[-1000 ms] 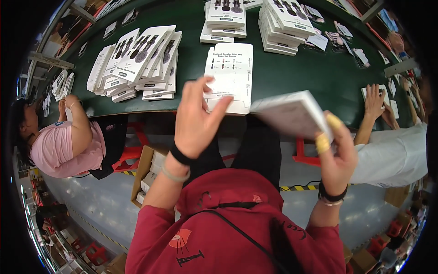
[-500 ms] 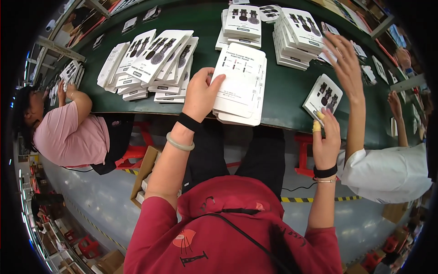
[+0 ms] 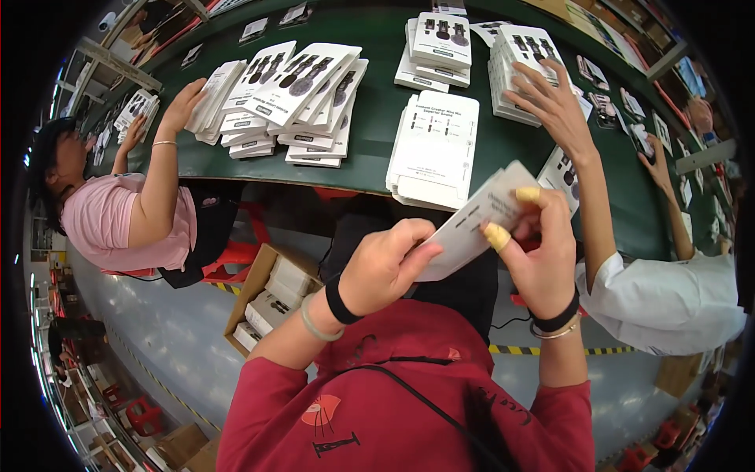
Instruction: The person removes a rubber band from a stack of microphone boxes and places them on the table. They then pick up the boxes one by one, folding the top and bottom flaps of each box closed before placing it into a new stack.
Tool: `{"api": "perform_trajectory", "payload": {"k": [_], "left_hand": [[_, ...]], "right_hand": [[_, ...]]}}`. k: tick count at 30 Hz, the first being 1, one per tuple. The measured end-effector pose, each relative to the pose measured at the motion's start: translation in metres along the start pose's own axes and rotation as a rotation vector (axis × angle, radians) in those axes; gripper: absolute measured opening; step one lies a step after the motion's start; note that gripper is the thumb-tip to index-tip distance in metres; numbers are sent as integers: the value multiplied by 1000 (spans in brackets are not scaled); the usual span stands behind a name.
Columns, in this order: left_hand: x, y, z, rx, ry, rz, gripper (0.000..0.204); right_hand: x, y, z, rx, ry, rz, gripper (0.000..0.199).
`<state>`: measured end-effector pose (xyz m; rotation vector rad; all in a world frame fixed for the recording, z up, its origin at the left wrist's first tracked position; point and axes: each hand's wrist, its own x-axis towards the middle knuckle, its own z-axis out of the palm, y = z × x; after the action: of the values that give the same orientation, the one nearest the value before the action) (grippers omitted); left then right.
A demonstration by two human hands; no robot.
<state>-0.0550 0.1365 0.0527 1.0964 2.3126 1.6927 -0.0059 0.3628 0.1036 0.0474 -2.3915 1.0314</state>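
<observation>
In front of my body I hold a flat white carton (image 3: 467, 230), tilted above my lap. My left hand (image 3: 385, 266) grips its lower left end between thumb and fingers. The fingers of my right hand (image 3: 548, 256), with yellow tape on thumb and forefinger, pinch its upper right part. Just beyond it, at the table edge, lies a stack of flat white cartons (image 3: 431, 149), printed side up. Another carton with dark product pictures (image 3: 558, 175) is partly hidden behind my right hand.
Piles of picture-side-up cartons stand on the green table (image 3: 370, 169) at left (image 3: 303, 82), back middle (image 3: 442, 39) and back right (image 3: 528, 43). A co-worker's hand (image 3: 560, 110) reaches over the right pile; another co-worker's hand (image 3: 185, 102) touches the left pile. A cardboard box (image 3: 255, 311) holds cartons below.
My left hand has left the stack and come back toward me. My right hand has moved left, and both now hold one carton. The left co-worker's hand has reached to the left pile.
</observation>
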Motion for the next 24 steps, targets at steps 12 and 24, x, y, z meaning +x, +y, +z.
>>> {"api": "perform_trajectory", "payload": {"k": [12, 24], "left_hand": [[-51, -3, 17, -1268, -758, -591, 88], [-75, 11, 14, -1031, -527, -670, 61]], "right_hand": [[-29, -28, -31, 23, -540, -95, 26], [-86, -18, -21, 438, -472, 418, 24]]}}
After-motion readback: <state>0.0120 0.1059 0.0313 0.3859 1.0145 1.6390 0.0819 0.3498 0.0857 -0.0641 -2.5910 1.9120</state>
